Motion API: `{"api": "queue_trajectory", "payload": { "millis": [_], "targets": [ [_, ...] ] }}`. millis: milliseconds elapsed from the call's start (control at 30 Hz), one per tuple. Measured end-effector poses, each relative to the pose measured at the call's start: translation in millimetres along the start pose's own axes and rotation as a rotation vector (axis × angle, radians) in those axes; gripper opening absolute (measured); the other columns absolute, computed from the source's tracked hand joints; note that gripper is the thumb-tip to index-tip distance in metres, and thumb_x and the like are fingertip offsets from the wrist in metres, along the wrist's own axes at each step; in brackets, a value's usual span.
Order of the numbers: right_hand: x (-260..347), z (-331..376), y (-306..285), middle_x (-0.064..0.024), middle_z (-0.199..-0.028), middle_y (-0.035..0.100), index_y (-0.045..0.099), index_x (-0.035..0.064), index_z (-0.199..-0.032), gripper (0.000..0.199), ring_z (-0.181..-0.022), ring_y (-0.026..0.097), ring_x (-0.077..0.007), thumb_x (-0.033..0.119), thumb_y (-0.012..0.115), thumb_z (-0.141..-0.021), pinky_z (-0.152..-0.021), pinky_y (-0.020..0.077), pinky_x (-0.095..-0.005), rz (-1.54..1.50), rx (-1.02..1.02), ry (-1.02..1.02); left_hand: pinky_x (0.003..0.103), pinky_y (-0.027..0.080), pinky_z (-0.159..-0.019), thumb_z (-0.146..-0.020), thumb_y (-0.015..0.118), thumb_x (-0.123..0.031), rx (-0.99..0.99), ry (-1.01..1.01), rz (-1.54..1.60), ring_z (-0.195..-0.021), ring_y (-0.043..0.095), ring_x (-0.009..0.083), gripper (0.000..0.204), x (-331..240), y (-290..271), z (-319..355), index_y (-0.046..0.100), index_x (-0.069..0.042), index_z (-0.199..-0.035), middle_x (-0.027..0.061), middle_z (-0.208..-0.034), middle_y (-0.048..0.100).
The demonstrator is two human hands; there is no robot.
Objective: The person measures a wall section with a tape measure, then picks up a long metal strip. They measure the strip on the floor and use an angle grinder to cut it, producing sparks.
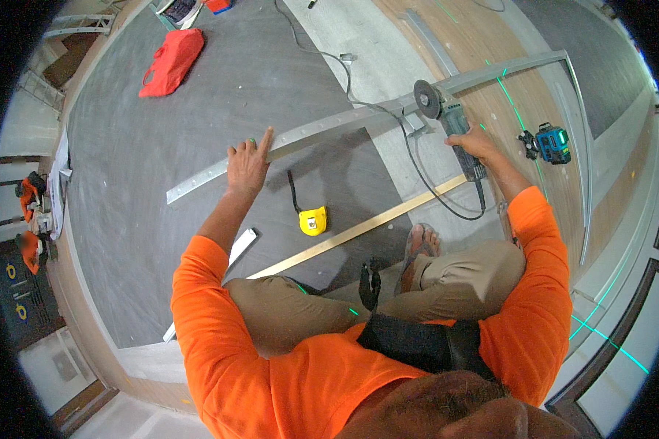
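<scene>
My right hand (477, 143) is wrapped round the body of a corded angle grinder (455, 121). Its cutting disc (427, 99) is up beside a long perforated metal channel (322, 129), and I cannot tell whether they touch. Across the channel's left part lies my left hand (247, 164), its index finger stretched out and the other fingers bent over the far edge. Between my arms, a yellow tape measure (313, 221) with a black strap rests on the dark grey floor sheet. Nearer my knees runs a pale, narrow straight strip (359, 227).
A blue laser level (553, 144) casts green lines at the right, beside a thin metal strip (586, 175). The grinder's cord (348, 84) loops over the channel. A red bag (174, 62) lies far left. Two people in orange (29, 197) are at the left edge.
</scene>
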State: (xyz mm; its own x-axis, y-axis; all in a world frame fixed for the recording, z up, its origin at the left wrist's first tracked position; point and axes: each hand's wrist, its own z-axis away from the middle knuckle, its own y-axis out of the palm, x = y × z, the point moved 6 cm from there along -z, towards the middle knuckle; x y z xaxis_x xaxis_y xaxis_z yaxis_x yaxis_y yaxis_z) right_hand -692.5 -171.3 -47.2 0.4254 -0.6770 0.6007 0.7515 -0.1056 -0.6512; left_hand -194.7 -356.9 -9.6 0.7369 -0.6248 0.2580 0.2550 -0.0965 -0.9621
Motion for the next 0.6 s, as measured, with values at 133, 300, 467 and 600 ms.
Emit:
{"api": "queue_trajectory", "payload": {
  "millis": [133, 300, 467, 600],
  "targets": [
    [12, 3, -4, -0.0141, -0.095, 0.070, 0.062, -0.0050, -0.118, 0.064, -0.084, 0.067, -0.0226, 0.025, 0.084, -0.065, -0.076, 0.0524, -0.0368, -0.025, -0.011, -0.062, 0.050, 0.043, -0.092, -0.091, 0.067, -0.049, 0.116, -0.091, 0.127, -0.107, 0.060, 0.0321, 0.081, -11, 16, 12, 0.031, -0.018, -0.156, 0.0151, -0.114, 0.062],
    [9, 2, -5, -0.0168, -0.104, 0.068, 0.053, -0.0062, -0.130, 0.079, -0.092, 0.066, -0.0248, 0.027, 0.084, -0.065, -0.082, 0.0525, -0.0374, -0.012, 0.012, -0.033, 0.050, 0.046, -0.096, -0.093, 0.065, -0.049, 0.236, -0.084, 0.318, -0.112, 0.059, 0.0363, 0.070, -36, 60, 29, 0.041, -0.013, -0.148, 0.0197, -0.121, 0.058],
    [0, 7, 6, -0.0193, -0.112, 0.067, 0.044, -0.0081, -0.139, 0.091, -0.099, 0.066, -0.0269, 0.027, 0.084, -0.065, -0.087, 0.0520, -0.0379, 0.018, 0.045, 0.084, 0.052, 0.049, -0.093, -0.092, 0.066, -0.044, 0.340, -0.034, 0.517, -0.113, 0.059, 0.0419, 0.063, -35, 80, 30, 0.045, -0.009, -0.141, 0.0245, -0.121, 0.058],
    [-23, -9, 11, -0.0216, -0.114, 0.066, 0.042, -0.0117, -0.138, 0.095, -0.102, 0.066, -0.0283, 0.030, 0.084, -0.064, -0.089, 0.0517, -0.0379, 0.029, 0.071, 0.095, 0.047, 0.046, -0.105, -0.094, 0.064, -0.047, 0.460, -0.035, 0.480, -0.126, 0.053, 0.0388, 0.076, -42, 81, 21, 0.034, -0.010, -0.152, 0.0232, -0.138, 0.051]
  ]
}}
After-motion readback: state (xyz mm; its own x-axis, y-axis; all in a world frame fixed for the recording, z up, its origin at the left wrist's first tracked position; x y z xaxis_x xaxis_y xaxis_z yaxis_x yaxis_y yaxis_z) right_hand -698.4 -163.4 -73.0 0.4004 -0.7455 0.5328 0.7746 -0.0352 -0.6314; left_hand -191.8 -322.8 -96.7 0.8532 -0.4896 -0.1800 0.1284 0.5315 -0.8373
